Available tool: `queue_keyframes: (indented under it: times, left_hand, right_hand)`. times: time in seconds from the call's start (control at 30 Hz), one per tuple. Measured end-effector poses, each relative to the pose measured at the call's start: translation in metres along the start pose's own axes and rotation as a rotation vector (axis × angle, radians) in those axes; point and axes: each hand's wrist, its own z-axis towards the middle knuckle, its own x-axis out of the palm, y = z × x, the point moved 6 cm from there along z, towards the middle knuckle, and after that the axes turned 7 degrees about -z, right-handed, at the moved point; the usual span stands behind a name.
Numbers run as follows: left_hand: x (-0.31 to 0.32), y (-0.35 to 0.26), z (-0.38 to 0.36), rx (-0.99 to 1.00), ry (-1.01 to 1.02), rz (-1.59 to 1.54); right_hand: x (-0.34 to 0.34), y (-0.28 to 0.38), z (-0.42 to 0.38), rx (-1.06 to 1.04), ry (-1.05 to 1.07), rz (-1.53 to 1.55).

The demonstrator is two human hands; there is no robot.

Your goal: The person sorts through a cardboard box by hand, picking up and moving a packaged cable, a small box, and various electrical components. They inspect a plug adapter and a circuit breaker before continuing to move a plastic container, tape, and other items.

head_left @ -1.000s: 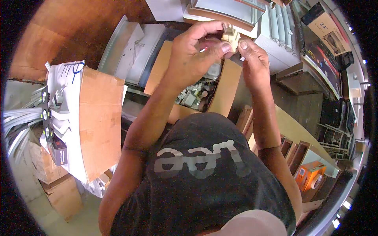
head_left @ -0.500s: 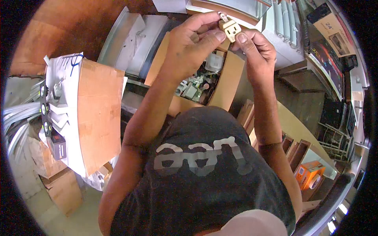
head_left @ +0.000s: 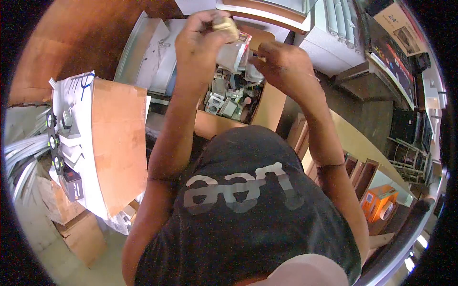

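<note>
Cream adapter [head_left: 225, 30], upper middle of frame, pinched in left hand [head_left: 195, 52]; firm side hold suits it. Clear packet [head_left: 232, 55] between 2 hands, above open box [head_left: 271, 108]. Right hand [head_left: 288, 64]: fingers curled, grip cannot be told.

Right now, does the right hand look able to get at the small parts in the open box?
Probably yes: the right hand hovers close by the open box, its side flap is folded out, and nothing seems to cover the small parts nearest the person.
</note>
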Motion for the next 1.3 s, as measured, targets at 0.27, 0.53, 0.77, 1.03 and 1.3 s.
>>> queue_keyframes:
  times: [0.27,0.53,0.77,1.03,1.3]
  left_hand:
    - [0.031,0.012,-0.024,0.057,0.169,0.15]
    - [0.018,0.064,-0.054,0.037,0.073,0.503]
    - [-0.037,0.071,-0.078,-0.276,-0.024,0.502]
    - [-0.105,0.096,-0.149,-0.532,-0.219,0.479]
    - [-0.256,0.011,-0.202,-0.271,-0.398,0.827]
  right_hand:
    - [0.037,-0.01,-0.008,0.025,0.295,-0.082]
    - [0.037,0.003,-0.01,0.115,0.249,0.276]
    - [0.053,-0.001,-0.008,0.072,0.353,0.265]
    - [0.111,-0.039,-0.036,0.018,0.412,0.301]
    - [0.184,-0.112,-0.065,0.05,0.573,0.314]
